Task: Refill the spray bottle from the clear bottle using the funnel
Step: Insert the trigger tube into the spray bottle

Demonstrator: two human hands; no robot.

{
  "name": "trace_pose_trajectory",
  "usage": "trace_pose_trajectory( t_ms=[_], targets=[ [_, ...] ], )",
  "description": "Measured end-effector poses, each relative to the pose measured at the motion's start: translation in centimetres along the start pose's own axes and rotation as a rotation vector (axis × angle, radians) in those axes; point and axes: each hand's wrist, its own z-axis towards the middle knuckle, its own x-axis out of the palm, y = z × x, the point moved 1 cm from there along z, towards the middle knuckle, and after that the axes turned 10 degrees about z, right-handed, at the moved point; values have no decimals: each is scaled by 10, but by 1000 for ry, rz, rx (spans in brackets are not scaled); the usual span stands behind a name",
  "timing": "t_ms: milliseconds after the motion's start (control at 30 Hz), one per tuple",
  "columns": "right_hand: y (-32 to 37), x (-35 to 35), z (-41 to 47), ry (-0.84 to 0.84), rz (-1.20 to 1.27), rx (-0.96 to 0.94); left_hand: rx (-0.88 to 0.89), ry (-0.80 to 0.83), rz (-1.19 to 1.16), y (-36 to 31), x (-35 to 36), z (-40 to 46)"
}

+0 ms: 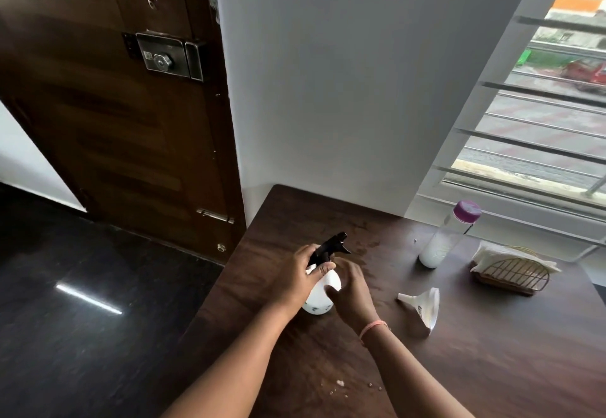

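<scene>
A dark brown wooden table [459, 368] fills the lower right, set against a white wall beside a barred window. To the left stands a dark wooden door [108, 115] with a metal lock. On the table's near left part stands the white round-bodied plastic spray bottle [319, 291] with its black trigger head [329, 247] on top, tilted slightly. The left hand [300, 278] wraps its fingers around the bottle's neck just under the trigger head, thumb across the front. The right hand [351, 289] holds the bottle's rounded body from the right side, thumb pressed on the white plastic and fingers curved behind it. Near the window, well apart from the hands, the tall clear bottle [442, 240] with a purple cap stands upright, white at its lower part. Beside it sits a wire napkin holder [513, 275] with white paper napkins. Between the spray bottle and the holder, the white plastic funnel [423, 307] lies on its side, spout pointing left.
</scene>
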Motion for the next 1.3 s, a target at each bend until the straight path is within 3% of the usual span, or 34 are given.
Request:
trace_pose_trajectory(
  t_ms=[67, 133, 200, 267, 367, 433, 533, 633, 833, 900, 1000, 1167, 1233, 1300],
  targets=[
    [12, -9, -6, -239, 165, -25, 3, -15, -22, 3, 1, 5],
    [32, -21, -11, -314, 199, -275, 12, -24, -45, 3, 1, 6],
    [59, -32, -9, -188, 36, -536, 13, -6, -91, 8, 4, 6],
    [85, -37, 0, 27, -319, -634, 0, 40, -145, 12, 4, 8],
    [95, -34, 14, 294, -703, -520, -16, 143, -51, 13, 0, 10],
    [96, -34, 14, 265, -727, -446, -14, 213, 100, 19, -2, 6],
    [94, -40, 10, 219, -686, -396, -73, 244, 107, 29, 2, -1],
    [92, -38, 7, 206, -740, -398, -107, 177, 124, 27, 9, -4],
    [88, -31, 4, 69, -799, -350, -280, -119, 163, 20, 42, -18],
    [89, -29, 2, 18, -818, -344, -285, -138, 232, 13, 46, -13],
    [89, -31, 3, 11, -836, -350, -220, 42, 280, 15, 40, 5],
    [88, -37, 10, 186, -794, -303, -74, 550, 381, 21, 14, 20],
    [85, -40, 12, 231, -828, -301, -28, 620, 345, 18, 12, 20],
    [81, -41, 13, 197, -827, -281, -36, 544, 311, 23, 18, 16]
  ],
)
